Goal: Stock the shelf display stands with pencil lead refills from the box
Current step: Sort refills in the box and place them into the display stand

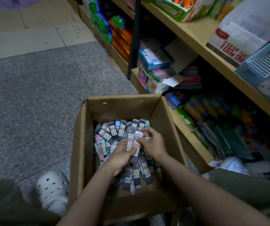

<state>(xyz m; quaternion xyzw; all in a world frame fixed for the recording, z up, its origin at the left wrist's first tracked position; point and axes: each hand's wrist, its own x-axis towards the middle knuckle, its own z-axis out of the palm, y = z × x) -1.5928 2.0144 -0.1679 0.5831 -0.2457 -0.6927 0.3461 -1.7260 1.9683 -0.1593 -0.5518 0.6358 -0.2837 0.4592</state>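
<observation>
Head view looks down into an open cardboard box (82,144) on the speckled floor (33,95), both arms reaching in from below. The left hand (121,158) curls its fingers around a small bundle of pencil lead refills (131,145), slim flat cases with red-and-white labels, held roughly upright with their long axes running away from the person. The right hand (153,144) meets the bundle from the other side, its fingertips pinching the top end of a pale, clear-capped case at the upper edge of the stack; whether it is adding that case or squaring the bundle cannot be told. Beneath and around the hands lies the loose pile of refills (111,134), grey, pink, mint and blue cases strewn in every direction across the box bottom, thickest toward the far wall and directly under the wrists. So more stock sits immediately below either hand, the left being nearer the far-left heap. To the right of the box rise wooden shelves (201,39) crowded with coloured packets and boxed goods, with a light blue plastic basket (264,69) on the upper board. No display stand for the refills can be made out among them, so the bundle's destination probably lies up and to the right. A white perforated clog (52,190) rests on the floor left of the box.
</observation>
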